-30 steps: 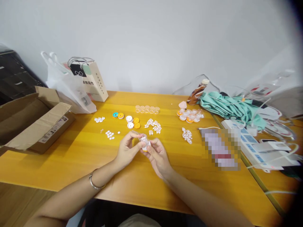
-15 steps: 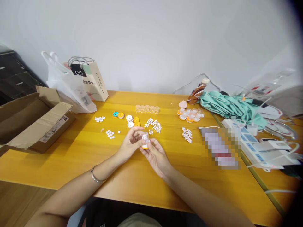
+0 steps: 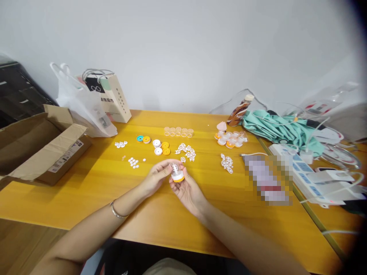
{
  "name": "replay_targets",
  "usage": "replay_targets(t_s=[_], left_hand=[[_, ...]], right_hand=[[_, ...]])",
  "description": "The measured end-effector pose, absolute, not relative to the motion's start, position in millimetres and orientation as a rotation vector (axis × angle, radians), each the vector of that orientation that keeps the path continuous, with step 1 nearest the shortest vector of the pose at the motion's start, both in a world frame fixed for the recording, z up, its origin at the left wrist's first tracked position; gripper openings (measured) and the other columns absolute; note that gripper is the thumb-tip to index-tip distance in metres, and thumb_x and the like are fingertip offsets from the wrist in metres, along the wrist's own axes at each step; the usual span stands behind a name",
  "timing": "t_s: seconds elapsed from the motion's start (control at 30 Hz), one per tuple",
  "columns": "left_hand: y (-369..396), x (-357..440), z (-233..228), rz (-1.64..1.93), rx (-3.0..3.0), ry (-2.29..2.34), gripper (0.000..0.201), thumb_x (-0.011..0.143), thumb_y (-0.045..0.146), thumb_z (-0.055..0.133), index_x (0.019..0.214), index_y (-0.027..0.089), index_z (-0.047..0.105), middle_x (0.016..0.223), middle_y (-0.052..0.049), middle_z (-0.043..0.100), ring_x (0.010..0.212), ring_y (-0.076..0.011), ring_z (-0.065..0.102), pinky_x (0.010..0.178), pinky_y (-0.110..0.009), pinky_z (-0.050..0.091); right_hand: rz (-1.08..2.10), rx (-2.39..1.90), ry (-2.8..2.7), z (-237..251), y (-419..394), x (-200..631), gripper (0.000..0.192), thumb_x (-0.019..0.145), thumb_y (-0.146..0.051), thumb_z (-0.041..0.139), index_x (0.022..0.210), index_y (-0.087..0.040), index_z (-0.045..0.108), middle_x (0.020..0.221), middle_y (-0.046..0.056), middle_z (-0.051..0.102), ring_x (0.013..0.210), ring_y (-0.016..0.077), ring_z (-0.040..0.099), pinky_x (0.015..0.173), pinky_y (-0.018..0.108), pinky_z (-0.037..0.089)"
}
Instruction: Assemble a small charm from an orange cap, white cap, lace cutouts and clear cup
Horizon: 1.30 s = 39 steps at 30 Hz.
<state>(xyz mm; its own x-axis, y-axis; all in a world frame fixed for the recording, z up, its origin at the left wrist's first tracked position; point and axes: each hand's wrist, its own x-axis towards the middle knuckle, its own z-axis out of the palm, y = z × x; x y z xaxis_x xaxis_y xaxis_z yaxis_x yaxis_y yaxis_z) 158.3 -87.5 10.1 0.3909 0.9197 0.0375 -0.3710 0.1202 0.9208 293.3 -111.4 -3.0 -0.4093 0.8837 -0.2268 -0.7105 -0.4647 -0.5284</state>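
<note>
The fingers point(image 3: 164, 170) of the left hand point(image 3: 155, 178) and of the right hand point(image 3: 186, 189) close together around a small clear capsule with an orange base point(image 3: 177, 173), held just above the yellow tabletop point(image 3: 94, 191), near its middle. Farther away lie white and orange round caps point(image 3: 161, 148) and small white lattice pieces point(image 3: 187, 151). A cardboard box point(image 3: 43, 147) stands at far left.

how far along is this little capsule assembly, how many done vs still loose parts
Done: a cluster of closed capsules sits at the far right; the count is unclear. In hand: both the left hand and right hand hold one clear dome on an orange base. Left: a row of clear domes, coloured bases, white lattice pieces and small white discs lie loose on the table.
</note>
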Motion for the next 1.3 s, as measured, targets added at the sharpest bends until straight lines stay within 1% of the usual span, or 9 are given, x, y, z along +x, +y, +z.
replay_targets(t_s=[0.1,0.2,0.3,0.43,0.63,0.83,1.0,1.13,1.3], left_hand=[[-88,159,11,1.072,1.035,0.672,0.043,0.077,0.04,0.062,0.113,0.017,0.057,0.114,-0.01,0.058,0.102,-0.021,0.053,0.084,-0.028,0.041],[-89,162,9,1.221,1.087,0.725,0.049,0.069,0.034,0.072,0.113,0.019,0.055,0.102,-0.006,0.06,0.094,-0.0172,0.055,0.08,-0.025,0.042],[-90,164,8,1.229,1.089,0.701,0.046,0.07,0.028,0.071,0.112,0.02,0.053,0.09,-0.003,0.063,0.082,-0.0143,0.057,0.076,-0.025,0.043],[-92,163,9,1.111,1.034,0.637,0.048,0.077,0.037,0.063,0.12,0.021,0.046,0.111,-0.01,0.06,0.098,-0.02,0.056,0.083,-0.03,0.041],[-92,163,7,1.176,1.061,0.767,0.026,0.071,0.031,0.07,0.091,0.017,0.06,0.09,-0.004,0.062,0.082,-0.014,0.056,0.075,-0.024,0.042],[-91,162,8,1.074,0.952,0.64,0.04,0.079,0.038,0.061,0.114,0.02,0.056,0.116,-0.008,0.056,0.109,-0.0205,0.049,0.09,-0.029,0.038],[-91,162,5,1.205,1.016,0.701,0.037,0.07,0.028,0.071,0.103,0.02,0.057,0.09,-0.003,0.061,0.078,-0.012,0.056,0.069,-0.022,0.042],[-92,161,8,1.079,0.925,0.606,0.046,0.08,0.037,0.059,0.121,0.022,0.046,0.111,-0.01,0.059,0.091,-0.0175,0.057,0.076,-0.028,0.043],[-91,162,0,1.139,1.087,0.744,0.031,0.071,0.031,0.07,0.097,0.017,0.062,0.102,-0.007,0.063,0.096,-0.0187,0.055,0.086,-0.028,0.04]], right_hand=[[1.902,-0.603,-0.439,-3,-111,293,0.02,0.075,-0.036,0.066,0.083,-0.018,0.06,0.081,0.002,0.069,0.074,0.0093,0.063,0.073,0.02,0.049],[1.833,-0.589,-0.44,-2,-111,293,0.018,0.069,-0.025,0.073,0.079,-0.02,0.058,0.091,-0.001,0.068,0.082,0.0093,0.062,0.082,0.023,0.048],[1.939,-0.6,-0.391,-1,-111,293,0.018,0.072,-0.033,0.069,0.081,-0.02,0.06,0.08,-0.001,0.067,0.07,0.0083,0.062,0.069,0.021,0.05],[1.992,-0.612,-0.369,-2,-110,294,0.023,0.076,-0.04,0.064,0.084,-0.019,0.062,0.074,0.0,0.066,0.065,0.0089,0.06,0.062,0.02,0.048],[1.902,-0.573,-0.464,-7,-109,293,0.015,0.071,-0.027,0.071,0.08,-0.02,0.062,0.086,-0.002,0.067,0.077,0.0084,0.061,0.077,0.021,0.047],[1.958,-0.588,-0.421,-7,-108,293,0.018,0.073,-0.033,0.068,0.082,-0.019,0.062,0.082,0.0,0.068,0.073,0.0087,0.061,0.072,0.021,0.048],[1.913,-0.6,-0.445,-5,-109,293,0.015,0.071,-0.028,0.07,0.08,-0.02,0.061,0.084,-0.001,0.067,0.073,0.008,0.06,0.074,0.022,0.048],[1.917,-0.602,-0.479,-5,-110,293,0.019,0.072,-0.033,0.068,0.084,-0.02,0.061,0.084,0.001,0.067,0.077,0.0102,0.061,0.076,0.024,0.047],[1.779,-0.619,-0.533,-3,-111,292,0.022,0.066,-0.019,0.074,0.082,-0.023,0.06,0.089,-0.003,0.064,0.081,0.0079,0.058,0.082,0.021,0.045]])
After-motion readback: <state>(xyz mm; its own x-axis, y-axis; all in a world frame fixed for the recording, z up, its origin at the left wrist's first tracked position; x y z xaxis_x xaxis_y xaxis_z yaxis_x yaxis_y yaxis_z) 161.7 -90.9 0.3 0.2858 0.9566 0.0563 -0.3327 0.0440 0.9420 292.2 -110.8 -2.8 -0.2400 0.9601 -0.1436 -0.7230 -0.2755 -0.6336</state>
